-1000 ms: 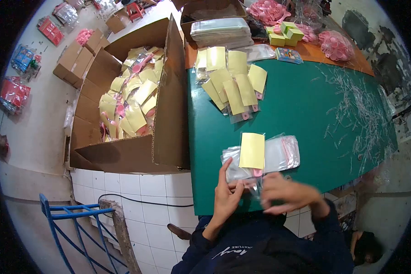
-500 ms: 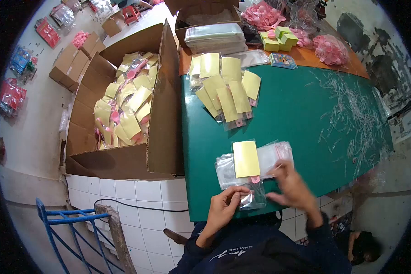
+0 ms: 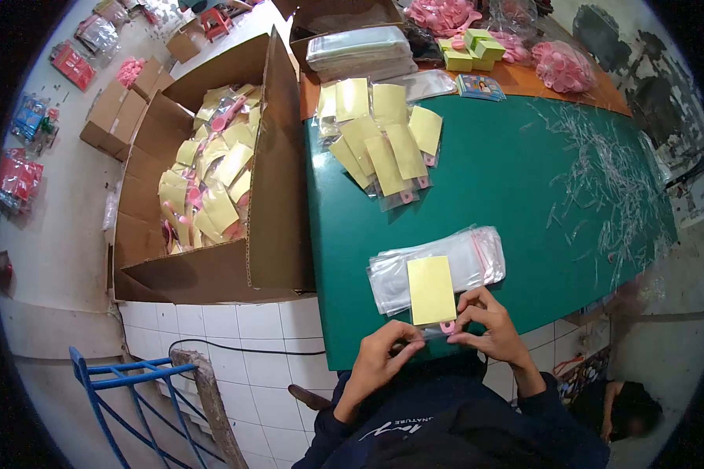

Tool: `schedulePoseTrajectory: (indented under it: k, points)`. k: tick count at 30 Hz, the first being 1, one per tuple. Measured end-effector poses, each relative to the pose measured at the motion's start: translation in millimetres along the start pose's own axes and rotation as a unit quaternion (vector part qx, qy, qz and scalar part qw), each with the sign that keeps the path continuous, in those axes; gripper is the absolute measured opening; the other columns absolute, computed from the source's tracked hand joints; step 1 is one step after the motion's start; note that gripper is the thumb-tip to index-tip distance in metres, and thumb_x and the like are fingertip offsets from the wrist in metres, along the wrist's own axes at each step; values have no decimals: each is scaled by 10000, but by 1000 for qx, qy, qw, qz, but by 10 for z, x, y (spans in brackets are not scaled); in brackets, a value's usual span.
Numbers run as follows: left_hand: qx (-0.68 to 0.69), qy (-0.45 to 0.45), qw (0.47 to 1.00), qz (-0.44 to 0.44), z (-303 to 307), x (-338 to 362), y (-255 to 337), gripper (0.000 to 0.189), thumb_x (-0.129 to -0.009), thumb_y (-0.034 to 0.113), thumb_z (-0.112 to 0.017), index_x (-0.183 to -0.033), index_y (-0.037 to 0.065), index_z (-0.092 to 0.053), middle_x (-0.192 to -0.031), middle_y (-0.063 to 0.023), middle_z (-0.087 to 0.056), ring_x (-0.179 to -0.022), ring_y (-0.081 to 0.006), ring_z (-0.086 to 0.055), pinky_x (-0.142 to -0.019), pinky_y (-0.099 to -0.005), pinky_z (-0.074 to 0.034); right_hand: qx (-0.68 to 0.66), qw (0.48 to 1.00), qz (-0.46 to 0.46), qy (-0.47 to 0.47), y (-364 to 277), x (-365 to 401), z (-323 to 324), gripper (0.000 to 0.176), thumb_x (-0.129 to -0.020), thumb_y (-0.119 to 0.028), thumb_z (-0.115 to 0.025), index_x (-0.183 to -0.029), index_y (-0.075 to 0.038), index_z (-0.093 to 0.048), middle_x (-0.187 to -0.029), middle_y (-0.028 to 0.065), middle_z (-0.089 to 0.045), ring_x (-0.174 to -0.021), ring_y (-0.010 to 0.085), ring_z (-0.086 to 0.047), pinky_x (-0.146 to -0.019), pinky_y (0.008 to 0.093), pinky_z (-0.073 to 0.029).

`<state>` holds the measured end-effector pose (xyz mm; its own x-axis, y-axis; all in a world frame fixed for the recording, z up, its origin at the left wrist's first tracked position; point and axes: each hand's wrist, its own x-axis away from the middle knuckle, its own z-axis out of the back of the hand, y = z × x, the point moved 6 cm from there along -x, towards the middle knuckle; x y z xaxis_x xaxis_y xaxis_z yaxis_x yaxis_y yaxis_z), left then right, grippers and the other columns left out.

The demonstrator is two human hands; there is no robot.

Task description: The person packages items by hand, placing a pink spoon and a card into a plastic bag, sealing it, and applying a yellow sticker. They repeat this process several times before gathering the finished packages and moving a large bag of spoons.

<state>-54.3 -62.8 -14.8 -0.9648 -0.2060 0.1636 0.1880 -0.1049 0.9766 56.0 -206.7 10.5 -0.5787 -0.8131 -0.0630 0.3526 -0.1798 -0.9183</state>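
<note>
A clear plastic bag with a yellow card [image 3: 431, 291] inside lies partly over a stack of flat clear bags [image 3: 469, 262] near the table's front edge. The pink end [image 3: 447, 327] of an item shows below the card. My left hand [image 3: 385, 349] pinches the near left edge of the carded bag between thumb and fingers. My right hand [image 3: 489, 327] pinches its near right edge, close to the pink end. Farther back on the green table [image 3: 508, 187] lies a group of several filled bags with yellow cards [image 3: 387, 148].
A big open carton [image 3: 278, 195] of carded bags stands left of the table. Clear plastic strips [image 3: 602, 195] litter the right side. Along the back are bag stacks [image 3: 360, 55], yellow-green boxes [image 3: 477, 51] and pink items [image 3: 563, 66]. Another person [image 3: 622, 410] is at lower right.
My right hand has come in to the carded bag's near edge and closed on it. The bag has shifted slightly toward me and right, off part of the clear stack.
</note>
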Motion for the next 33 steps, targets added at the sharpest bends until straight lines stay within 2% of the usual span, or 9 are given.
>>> schedulePoseTrajectory:
  k: [6,9,12,17,20,24,30,33]
  points:
    - [-32,73,995,-54,6,5,67,142,-779,35,-669,-873,-10,-572,-830,-61,-594,-721,-125,-603,-625,-251,-516,-149,970,-176,78,264,156,-56,125,-771,-67,-685,-835,-7,-596,-862,39,-553,-712,74,-535,-620,222,-450]
    - [-53,81,994,-59,1,-1,103,144,-775,33,-672,-866,-16,-572,-853,-64,-592,-726,-126,-604,-626,-249,-519,-129,967,-169,143,299,191,-113,109,-804,-79,-657,-842,-7,-585,-791,33,-589,-686,61,-551,-590,213,-462]
    - [-60,88,994,-32,-4,-1,88,143,-773,35,-676,-856,-17,-573,-866,-66,-593,-724,-127,-608,-622,-243,-516,-147,948,-239,153,204,156,-133,111,-819,-87,-644,-840,-4,-573,-755,43,-613,-671,57,-570,-540,206,-472]
    - [-41,109,993,27,-1,21,-6,143,-783,54,-676,-868,1,-575,-833,-53,-604,-719,-114,-609,-611,-232,-508,-83,947,-254,177,184,129,-135,128,-822,-92,-643,-818,0,-555,-693,46,-619,-609,66,-584,-484,209,-470]
    - [42,151,986,51,-8,27,-82,164,-797,64,-664,-918,15,-565,-814,-44,-608,-721,-104,-606,-601,-225,-496,-91,941,-257,201,197,130,-143,127,-822,-86,-640,-814,1,-547,-695,48,-622,-601,70,-591,-486,209,-470]
    - [39,139,989,34,-39,44,-171,235,-802,49,-652,-1001,14,-531,-823,-60,-603,-720,-105,-603,-586,-223,-480,-106,940,-241,216,201,147,-149,114,-825,-68,-628,-871,3,-552,-703,53,-627,-612,78,-602,-494,212,-471]
    - [-16,97,995,13,-66,48,-2,348,-797,16,-634,-1121,19,-508,-927,-87,-573,-750,-125,-596,-551,-236,-479,-34,967,-192,162,172,138,-151,221,-816,-45,-629,-1015,-3,-544,-717,59,-630,-653,76,-605,-539,220,-474]
    - [-27,93,995,-18,-64,72,161,404,-791,6,-631,-1171,20,-495,-985,-105,-553,-773,-144,-593,-547,-246,-487,-110,963,-208,134,76,63,-89,245,-812,-34,-628,-1040,-1,-542,-732,66,-638,-661,76,-604,-565,220,-474]
